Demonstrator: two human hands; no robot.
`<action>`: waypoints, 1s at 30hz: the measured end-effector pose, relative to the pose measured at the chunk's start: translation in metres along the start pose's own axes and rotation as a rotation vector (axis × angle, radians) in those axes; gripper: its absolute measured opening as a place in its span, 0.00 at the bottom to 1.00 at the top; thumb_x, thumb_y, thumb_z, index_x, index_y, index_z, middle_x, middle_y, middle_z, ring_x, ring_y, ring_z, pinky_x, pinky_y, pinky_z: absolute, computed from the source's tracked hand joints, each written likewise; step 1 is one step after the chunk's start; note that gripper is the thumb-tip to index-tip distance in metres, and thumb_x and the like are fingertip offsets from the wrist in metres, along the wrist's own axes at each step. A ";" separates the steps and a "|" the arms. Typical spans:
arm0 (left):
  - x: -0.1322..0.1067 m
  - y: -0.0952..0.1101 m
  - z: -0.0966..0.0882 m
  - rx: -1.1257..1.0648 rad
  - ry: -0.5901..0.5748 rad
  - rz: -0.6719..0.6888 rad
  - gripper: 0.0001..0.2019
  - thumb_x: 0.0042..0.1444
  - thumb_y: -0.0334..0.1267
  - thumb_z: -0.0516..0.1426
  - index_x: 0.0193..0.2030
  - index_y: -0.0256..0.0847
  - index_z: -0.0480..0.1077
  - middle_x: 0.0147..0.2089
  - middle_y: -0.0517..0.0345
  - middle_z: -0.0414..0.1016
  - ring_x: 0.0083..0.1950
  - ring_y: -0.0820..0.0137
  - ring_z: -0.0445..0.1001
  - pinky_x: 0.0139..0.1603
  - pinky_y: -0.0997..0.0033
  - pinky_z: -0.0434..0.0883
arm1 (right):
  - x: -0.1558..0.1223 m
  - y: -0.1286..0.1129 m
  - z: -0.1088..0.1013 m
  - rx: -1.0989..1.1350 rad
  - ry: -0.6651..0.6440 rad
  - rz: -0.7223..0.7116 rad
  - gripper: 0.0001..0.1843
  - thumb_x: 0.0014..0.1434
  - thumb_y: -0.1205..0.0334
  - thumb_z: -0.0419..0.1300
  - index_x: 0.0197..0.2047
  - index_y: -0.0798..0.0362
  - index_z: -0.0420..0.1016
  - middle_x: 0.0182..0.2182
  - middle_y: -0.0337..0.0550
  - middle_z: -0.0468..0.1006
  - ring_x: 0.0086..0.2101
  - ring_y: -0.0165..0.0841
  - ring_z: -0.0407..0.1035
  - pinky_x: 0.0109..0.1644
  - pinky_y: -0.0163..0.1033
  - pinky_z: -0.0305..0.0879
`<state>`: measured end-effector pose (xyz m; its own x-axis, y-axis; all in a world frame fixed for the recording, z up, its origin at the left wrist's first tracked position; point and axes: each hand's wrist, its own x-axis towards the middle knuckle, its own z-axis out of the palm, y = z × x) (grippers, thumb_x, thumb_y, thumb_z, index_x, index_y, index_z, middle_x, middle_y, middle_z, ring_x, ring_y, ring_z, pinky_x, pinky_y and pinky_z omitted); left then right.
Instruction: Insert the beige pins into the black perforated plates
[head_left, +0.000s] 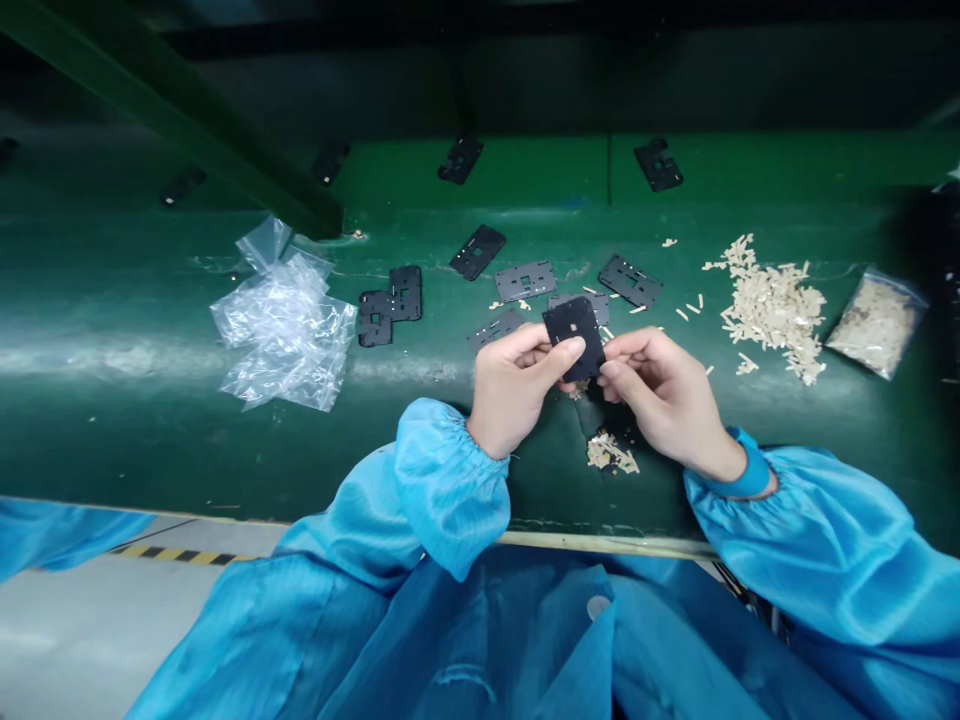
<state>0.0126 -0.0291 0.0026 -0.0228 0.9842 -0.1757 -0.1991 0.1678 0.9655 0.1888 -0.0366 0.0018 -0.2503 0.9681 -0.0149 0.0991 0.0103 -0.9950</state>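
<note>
Both hands are together on one thin black flat plate with square cut-outs (576, 335). The left hand (517, 385) pinches its left edge, thumb on top, and the right hand (660, 395) grips its right edge, lifting it just over the green worktop (150, 400). It looks like the fitting or checking stage. Any next move calls for a steady edge grip.

- **Beyond the plate:** more black plates (525, 280).
- **Right of the plate:** a loose heap of small beige sticks (776, 305).
- **Left of the plate:** crumpled clear plastic bags (285, 330).
</note>
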 end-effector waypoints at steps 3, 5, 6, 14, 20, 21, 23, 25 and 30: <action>0.000 -0.001 0.000 -0.023 0.008 -0.013 0.11 0.54 0.44 0.68 0.33 0.38 0.79 0.27 0.62 0.78 0.24 0.78 0.73 0.25 0.79 0.74 | -0.004 0.008 0.004 -0.047 -0.001 -0.041 0.11 0.66 0.57 0.66 0.48 0.49 0.71 0.36 0.40 0.77 0.34 0.32 0.74 0.42 0.40 0.72; 0.000 0.000 0.000 -0.022 0.009 -0.021 0.11 0.55 0.44 0.68 0.33 0.38 0.79 0.27 0.62 0.78 0.24 0.77 0.74 0.25 0.78 0.73 | -0.005 0.009 0.004 -0.043 -0.027 -0.016 0.16 0.63 0.57 0.68 0.50 0.49 0.70 0.37 0.41 0.78 0.36 0.34 0.75 0.45 0.43 0.73; 0.000 0.000 0.000 -0.018 0.009 -0.024 0.11 0.55 0.44 0.68 0.33 0.38 0.79 0.27 0.61 0.78 0.24 0.77 0.74 0.26 0.78 0.73 | -0.005 0.008 0.003 -0.027 -0.041 -0.004 0.17 0.63 0.57 0.69 0.51 0.49 0.70 0.37 0.42 0.78 0.37 0.34 0.75 0.45 0.43 0.73; 0.001 -0.003 -0.002 -0.026 -0.011 -0.036 0.12 0.54 0.45 0.69 0.34 0.38 0.79 0.28 0.61 0.79 0.25 0.77 0.74 0.25 0.79 0.74 | 0.006 -0.007 -0.008 0.133 -0.112 0.097 0.10 0.67 0.55 0.64 0.45 0.52 0.74 0.28 0.37 0.77 0.24 0.26 0.70 0.27 0.34 0.68; -0.003 -0.005 0.004 -0.111 0.035 -0.114 0.11 0.53 0.44 0.69 0.37 0.39 0.80 0.30 0.62 0.79 0.26 0.78 0.74 0.25 0.81 0.73 | 0.000 0.007 0.002 -0.043 -0.040 -0.078 0.08 0.68 0.57 0.63 0.47 0.50 0.72 0.31 0.38 0.77 0.27 0.28 0.72 0.31 0.35 0.69; -0.004 -0.005 0.005 -0.127 0.037 -0.123 0.11 0.53 0.45 0.69 0.37 0.39 0.80 0.30 0.62 0.79 0.26 0.78 0.74 0.24 0.81 0.73 | -0.001 0.010 0.004 -0.094 -0.024 -0.112 0.09 0.67 0.57 0.64 0.48 0.50 0.72 0.31 0.38 0.77 0.27 0.28 0.72 0.31 0.36 0.69; -0.006 -0.006 0.008 -0.131 0.032 -0.124 0.11 0.54 0.45 0.68 0.35 0.39 0.79 0.29 0.63 0.77 0.25 0.79 0.72 0.22 0.82 0.70 | -0.003 0.014 0.006 -0.185 0.012 -0.167 0.13 0.63 0.57 0.68 0.47 0.49 0.70 0.30 0.36 0.76 0.26 0.28 0.71 0.30 0.36 0.67; -0.007 -0.007 0.009 -0.109 0.029 -0.105 0.12 0.54 0.45 0.68 0.34 0.38 0.79 0.28 0.63 0.77 0.23 0.80 0.70 0.21 0.82 0.68 | -0.003 0.015 0.007 -0.236 0.036 -0.189 0.17 0.60 0.57 0.71 0.47 0.48 0.69 0.29 0.34 0.75 0.26 0.28 0.70 0.29 0.35 0.66; -0.003 -0.007 0.007 -0.048 0.090 -0.059 0.12 0.53 0.45 0.69 0.37 0.38 0.79 0.30 0.60 0.80 0.24 0.78 0.72 0.23 0.80 0.71 | 0.001 0.007 -0.004 -0.205 -0.097 -0.165 0.19 0.65 0.58 0.66 0.56 0.51 0.69 0.34 0.40 0.80 0.31 0.30 0.74 0.33 0.36 0.70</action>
<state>0.0208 -0.0326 -0.0021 -0.0969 0.9632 -0.2508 -0.2496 0.2204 0.9429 0.1930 -0.0350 -0.0046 -0.3693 0.9207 0.1264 0.2398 0.2258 -0.9442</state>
